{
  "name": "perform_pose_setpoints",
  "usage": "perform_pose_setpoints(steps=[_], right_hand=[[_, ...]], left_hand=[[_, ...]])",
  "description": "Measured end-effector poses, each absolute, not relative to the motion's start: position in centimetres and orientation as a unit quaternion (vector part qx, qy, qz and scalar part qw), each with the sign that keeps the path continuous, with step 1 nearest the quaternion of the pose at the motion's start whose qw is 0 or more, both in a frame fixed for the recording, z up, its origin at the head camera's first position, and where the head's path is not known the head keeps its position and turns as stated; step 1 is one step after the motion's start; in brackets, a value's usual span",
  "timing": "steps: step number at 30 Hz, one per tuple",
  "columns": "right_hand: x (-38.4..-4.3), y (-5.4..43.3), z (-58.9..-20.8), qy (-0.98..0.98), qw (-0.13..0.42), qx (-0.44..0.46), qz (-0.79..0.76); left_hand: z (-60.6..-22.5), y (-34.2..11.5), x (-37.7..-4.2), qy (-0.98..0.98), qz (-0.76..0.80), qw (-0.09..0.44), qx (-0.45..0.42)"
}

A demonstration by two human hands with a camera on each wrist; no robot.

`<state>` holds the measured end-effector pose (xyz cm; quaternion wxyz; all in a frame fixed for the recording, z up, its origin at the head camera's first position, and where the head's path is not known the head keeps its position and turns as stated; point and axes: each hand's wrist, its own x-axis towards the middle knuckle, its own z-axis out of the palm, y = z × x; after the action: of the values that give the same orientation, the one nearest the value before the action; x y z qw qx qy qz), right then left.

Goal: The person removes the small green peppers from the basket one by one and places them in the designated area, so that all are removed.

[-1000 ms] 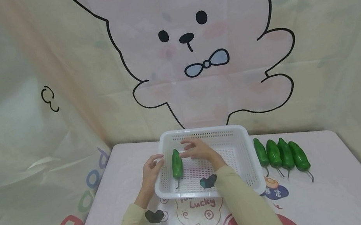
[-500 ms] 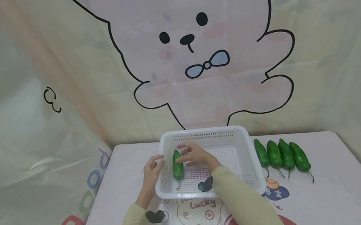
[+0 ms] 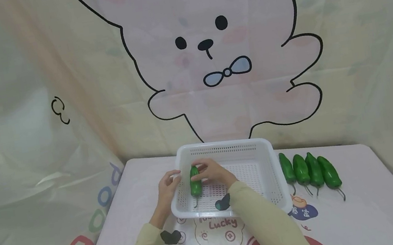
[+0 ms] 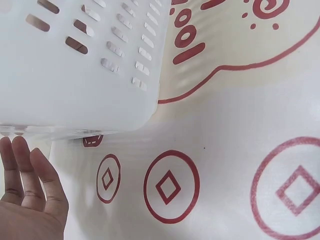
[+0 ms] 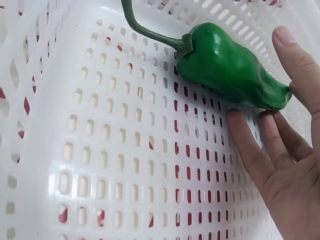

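A white plastic basket with slotted sides and bottom stands on the table. In it, toward the left, lies one green pepper, its stem toward the person. My right hand reaches inside, with fingers spread to both sides of the pepper's tip end. In the right wrist view, the green pepper lies between the thumb and fingers; some fingertips meet its side, without a plain grip. My left hand is at the basket's left side. Its nearly straight fingers touch the basket's edge; the thumb is hidden there.
Several green peppers lie in a row on the table, right of the basket. A printed white cloth covers the table. Behind hangs a curtain with a cartoon bear, and another sheet hangs at the left.
My right hand has moved slightly left and lower over the pepper, its fingers coming to both sides of it. The left hand has stayed at the basket's edge. The view has shifted a little.
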<state>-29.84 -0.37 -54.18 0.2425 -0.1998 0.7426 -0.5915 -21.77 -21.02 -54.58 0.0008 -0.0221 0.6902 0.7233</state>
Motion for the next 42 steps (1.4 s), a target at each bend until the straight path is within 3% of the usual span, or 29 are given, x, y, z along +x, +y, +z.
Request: perform_pose_setpoints(steps=[20,26,42], right_hand=[[-29.5,-1.0,-53.8,0.76,0.215,-0.227,-0.57],[-30.0,-1.4,-54.7,0.768,0.235,-0.2,-0.561],[-31.5,-0.6,-55.3,0.752,0.219,-0.172,-0.597]], left_hand=[[-55.6,-20.7,-21.9,0.7,0.713,-0.023,-0.032],[-55.4,-20.8,-21.9,0.7,0.714,-0.015,-0.029],[-52.3,-20.5,-20.7,0.694,0.72,0.005,-0.013]])
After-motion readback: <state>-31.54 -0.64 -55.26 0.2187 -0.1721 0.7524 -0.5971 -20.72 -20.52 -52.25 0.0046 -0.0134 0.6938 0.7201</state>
